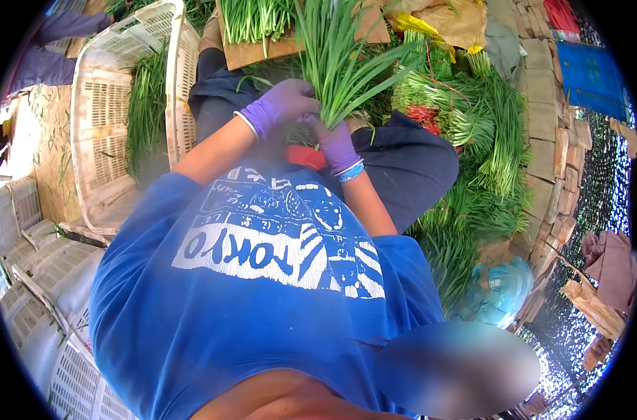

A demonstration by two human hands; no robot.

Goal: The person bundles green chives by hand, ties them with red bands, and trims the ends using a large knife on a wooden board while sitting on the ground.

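Observation:
A loose bunch of garlic chives (339, 66) fans out away from me, its long green leaves spreading over the board. My right hand (336, 147), in a purple glove, is closed round the lower end of this bunch. Close against it, my left hand (280, 106), also purple-gloved, has its fingers bent and pressed together beside the bunch's lower end. What those fingers pinch, if anything, is hidden. Beyond both hands, more cut chives (255, 19) lie on a wooden board (252, 54).
Left of me stands a white plastic crate (101, 105) with chives inside. Tied chive bundles (497, 133) are heaped on my right beside a brick border (539, 147). A blue plastic bag (500, 287) lies nearer. Stacked crates (73, 364) fill the lower left; another person's sleeve (52, 66) shows upper left.

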